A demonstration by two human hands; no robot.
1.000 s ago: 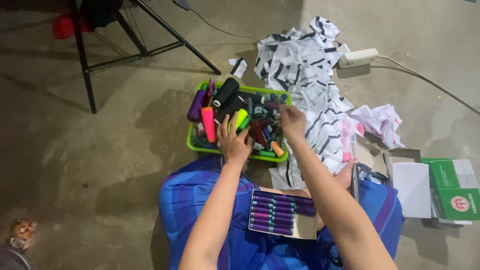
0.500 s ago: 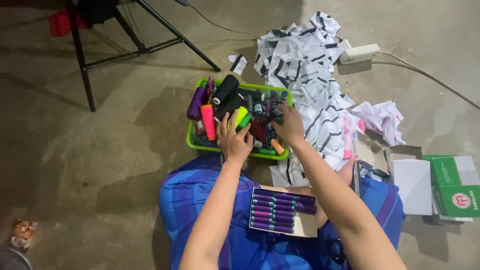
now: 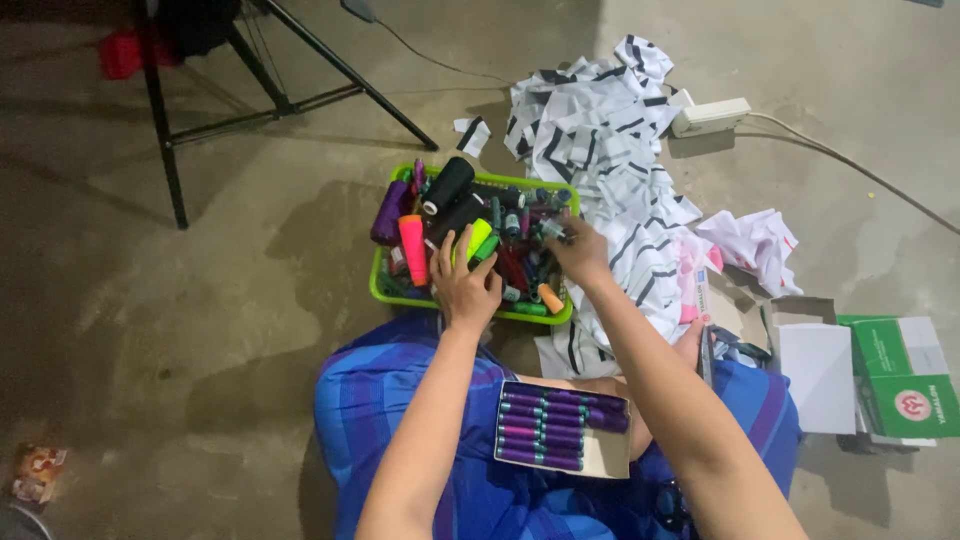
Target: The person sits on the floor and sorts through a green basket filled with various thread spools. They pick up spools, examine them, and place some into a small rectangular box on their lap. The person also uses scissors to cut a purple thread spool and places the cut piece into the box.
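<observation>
A green plastic basket (image 3: 383, 290) on the floor holds several thread spools: purple, orange, black and neon green ones. My left hand (image 3: 465, 283) rests inside the basket with fingers spread over the spools, next to a neon green spool (image 3: 479, 238). My right hand (image 3: 578, 250) reaches into the basket's right side and pinches a small dark spool (image 3: 551, 230). An open cardboard box (image 3: 563, 429) with rows of purple spools lies on my lap, on blue checked cloth (image 3: 395, 410).
Black-and-white striped fabric pieces (image 3: 610, 150) are heaped right of the basket. A white power strip (image 3: 712, 116) with a cable lies beyond. White and green boxes (image 3: 880, 375) sit at the right. A black metal stand (image 3: 260, 95) is at the upper left.
My right hand has shifted slightly left into the basket and closed on a small spool. The left hand stays on the spools.
</observation>
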